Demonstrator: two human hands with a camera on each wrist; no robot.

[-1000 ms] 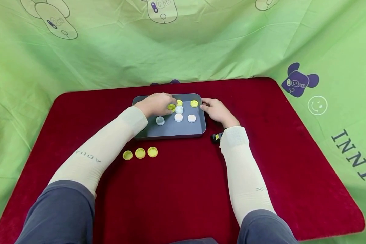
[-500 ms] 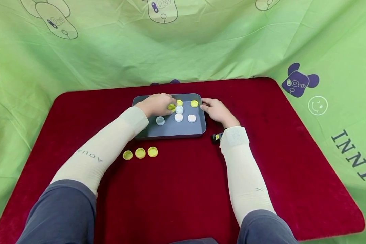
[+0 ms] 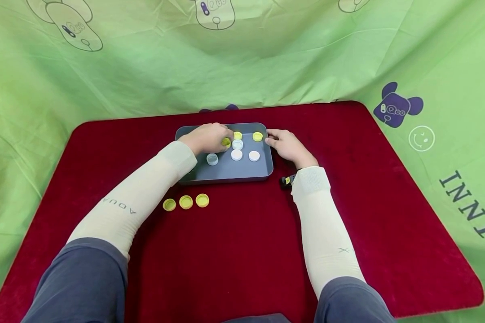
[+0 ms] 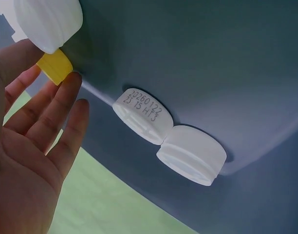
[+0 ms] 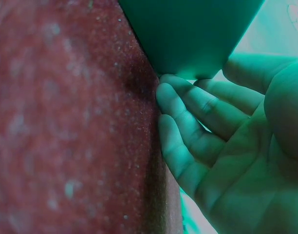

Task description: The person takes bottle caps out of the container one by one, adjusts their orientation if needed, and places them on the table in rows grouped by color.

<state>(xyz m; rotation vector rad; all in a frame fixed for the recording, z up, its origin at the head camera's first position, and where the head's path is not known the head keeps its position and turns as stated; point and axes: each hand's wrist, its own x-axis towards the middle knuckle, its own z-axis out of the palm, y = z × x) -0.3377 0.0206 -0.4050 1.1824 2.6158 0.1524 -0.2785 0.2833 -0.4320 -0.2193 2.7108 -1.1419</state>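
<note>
My left hand (image 3: 210, 138) reaches into the grey tray (image 3: 242, 172) and pinches a yellow bottle cap (image 3: 226, 142) between thumb and fingers. In the left wrist view, that hand (image 4: 37, 122) has its fingertips on the yellow bottle cap (image 4: 56, 67); a white bottle cap (image 4: 49, 22) sits close above, against the thumb. Two more white caps touch each other, one printed (image 4: 143, 116) and one plain (image 4: 193, 155). My right hand (image 3: 288, 146) rests at the tray's right back corner. There, in the right wrist view, the thumb and extended fingers (image 5: 202, 102) touch the tray's outside (image 5: 188, 39).
Also inside the tray are yellow caps at the back (image 3: 237, 135) and right (image 3: 257, 136), plus several white caps (image 3: 254, 156). Three yellow caps (image 3: 186, 202) line up on the red cloth in front. A black object (image 3: 285, 181) lies by the right wrist. Green fabric (image 3: 242, 67) hangs behind.
The pinched yellow cap has shifted very slightly left with the left fingertips. My right hand and the other caps keep their places.
</note>
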